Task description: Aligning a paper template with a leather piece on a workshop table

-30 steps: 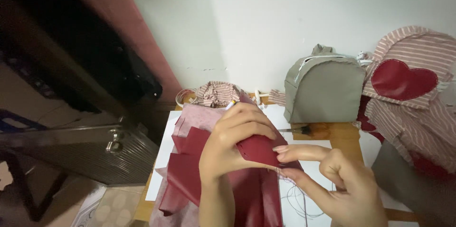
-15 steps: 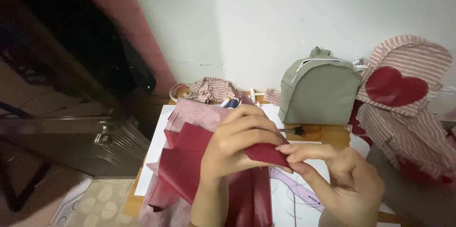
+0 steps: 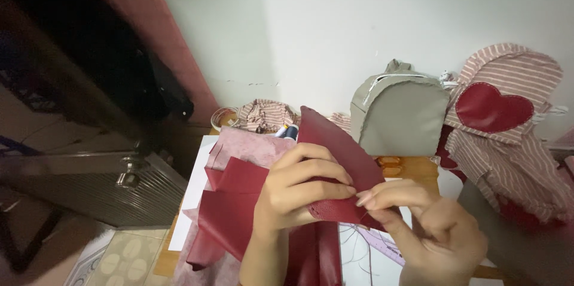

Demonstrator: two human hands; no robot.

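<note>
Red leather piece points up, pinched by both hands.

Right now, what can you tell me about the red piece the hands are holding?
The red piece looks like smooth dark red leather, folded, one pointed corner sticking up. The left hand wraps around its front; the right hand pinches its lower edge. It is lifted above more red pieces lying on the table.

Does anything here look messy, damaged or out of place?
Nothing looks damaged. The left hand and right hand pinch a dark red leather piece. Loose threads trail below it onto the white table, and more red leather pieces lie in an untidy heap. That looks like ordinary sewing clutter.
</note>
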